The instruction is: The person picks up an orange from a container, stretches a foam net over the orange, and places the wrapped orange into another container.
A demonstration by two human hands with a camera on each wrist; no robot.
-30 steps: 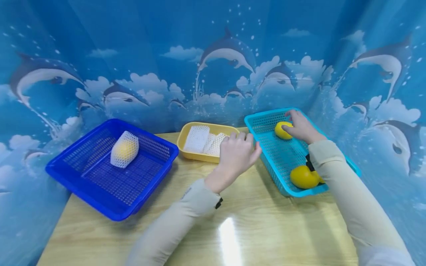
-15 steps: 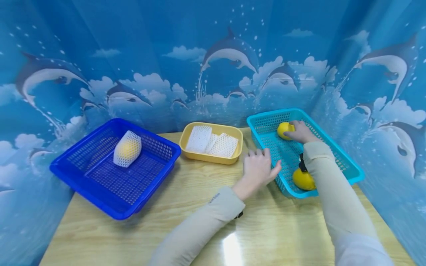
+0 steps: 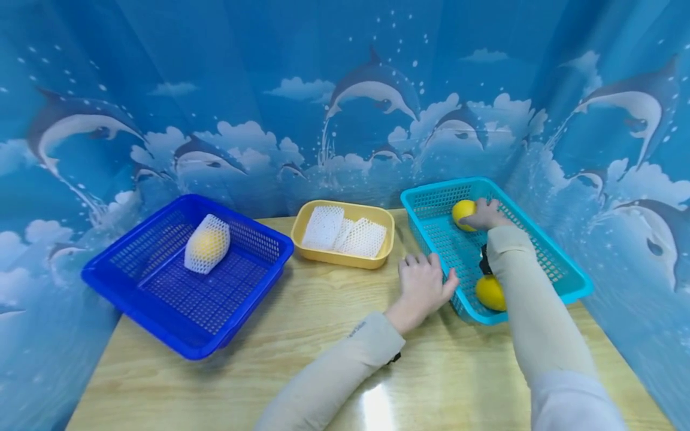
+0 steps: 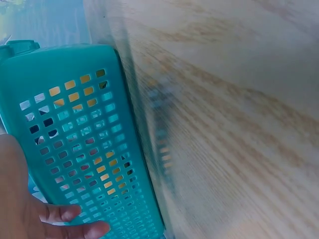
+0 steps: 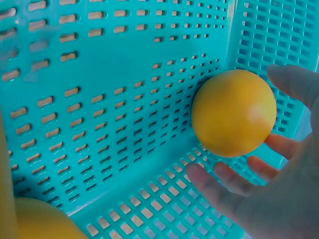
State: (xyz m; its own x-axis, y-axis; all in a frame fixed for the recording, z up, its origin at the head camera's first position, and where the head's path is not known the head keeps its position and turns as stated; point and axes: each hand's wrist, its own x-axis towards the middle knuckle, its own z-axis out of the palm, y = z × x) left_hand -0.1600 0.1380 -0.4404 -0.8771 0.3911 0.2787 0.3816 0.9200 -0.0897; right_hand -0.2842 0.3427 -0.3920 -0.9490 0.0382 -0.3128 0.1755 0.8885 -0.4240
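Observation:
In the right wrist view, a round yellow-orange fruit (image 5: 234,113) lies against the walls of the teal basket (image 5: 124,45). My right hand (image 3: 487,214) is beside it inside the basket, fingers spread around its near side and thumb close to its edge; whether it bears any weight cannot be told. A second yellow fruit (image 3: 490,293) sits at the basket's near end, partly behind my right sleeve. My left hand (image 3: 423,286) is at the basket's outer left side. In the left wrist view, its loosely bent fingers (image 4: 84,231) lie by the perforated wall.
A yellow tray (image 3: 345,259) with white foam net sleeves (image 3: 363,236) stands at the back middle. To the left is a dark blue basket (image 3: 185,299) containing one fruit in a net sleeve (image 3: 207,244). A dolphin-print curtain (image 3: 259,120) hangs behind the wooden table (image 3: 302,323).
My left hand has moved right, from in front of the yellow tray to the teal basket's side. My right hand has come lower beside the far fruit, its forearm swinging leftward.

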